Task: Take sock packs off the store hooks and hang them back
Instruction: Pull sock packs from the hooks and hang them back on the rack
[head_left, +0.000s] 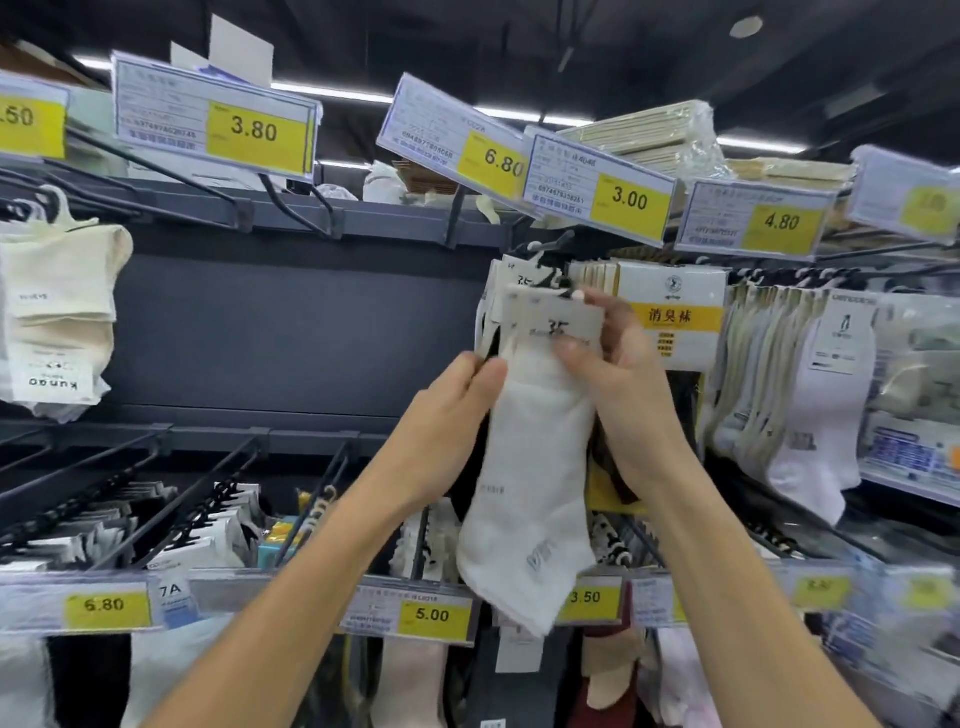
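Head view: both hands hold one white sock pack (535, 467) up in front of a dark store shelf (291, 332). The left hand (447, 415) pinches the pack's left edge between thumb and fingers, just under its paper label (556, 322). The right hand (618, 374) grips the label end, with the thumb pressed on the front of the label and the fingers curled round behind it; one fingertip shows at the label's upper right corner.

The pack hangs upright, toe end down. Its label sits in front of a few similar packs (506, 275), and just above it a black hook (550, 244) pokes out. Whether the pack's hanger is on that hook cannot be told.

Above and right of the pack is a price tag (597, 192) reading 3.00. Just to the pack's right, partly behind the right hand, hangs a white box pack (670, 312) with a yellow band. Further right of the pack is a row of pale socks (810, 415). Well to the pack's left hang cream socks (62, 322). Below the pack's toe runs a strip of yellow price labels (431, 613), one reading 5.00, with more socks beneath.
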